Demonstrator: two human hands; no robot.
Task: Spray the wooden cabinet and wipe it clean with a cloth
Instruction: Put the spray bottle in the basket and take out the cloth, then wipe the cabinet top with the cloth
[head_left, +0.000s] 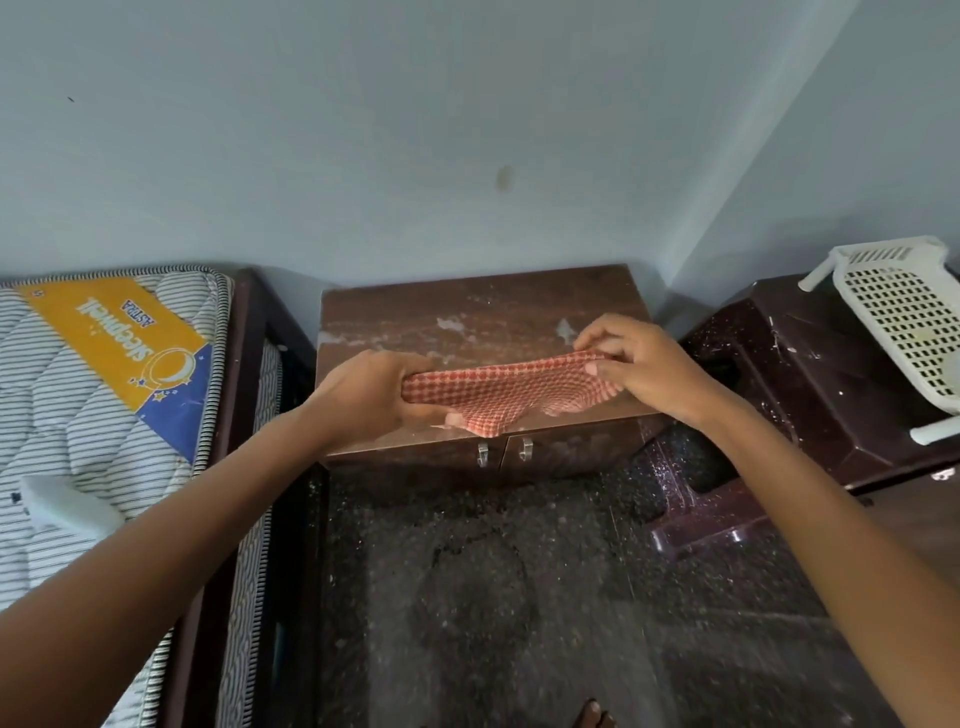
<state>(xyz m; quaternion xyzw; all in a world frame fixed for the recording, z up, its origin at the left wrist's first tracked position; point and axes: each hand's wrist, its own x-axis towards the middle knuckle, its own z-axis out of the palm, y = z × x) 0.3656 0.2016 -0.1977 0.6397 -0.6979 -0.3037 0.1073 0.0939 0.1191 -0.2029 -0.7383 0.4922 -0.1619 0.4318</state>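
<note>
Pale blue-grey walls (415, 130) fill the upper half of the frame and meet in a corner at upper right. A small yellowish stain (503, 176) marks the wall near the centre. A dark speckled floor (493, 597) takes the lower middle. At left, a striped mattress (78, 415) with a yellow and blue label (130, 343) lies in a dark bed frame (244, 364). At right, a white perforated basket (904, 322) rests on maroon furniture (810, 395).

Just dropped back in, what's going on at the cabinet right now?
A person's bare hands hold a red checked cloth stretched between them over the front of the wooden cabinet top. The left grip clutches one end and the right grip pinches the other. White smears, likely spray, sit on the top behind the cloth, not yet wiped. The doors are closed.
</note>
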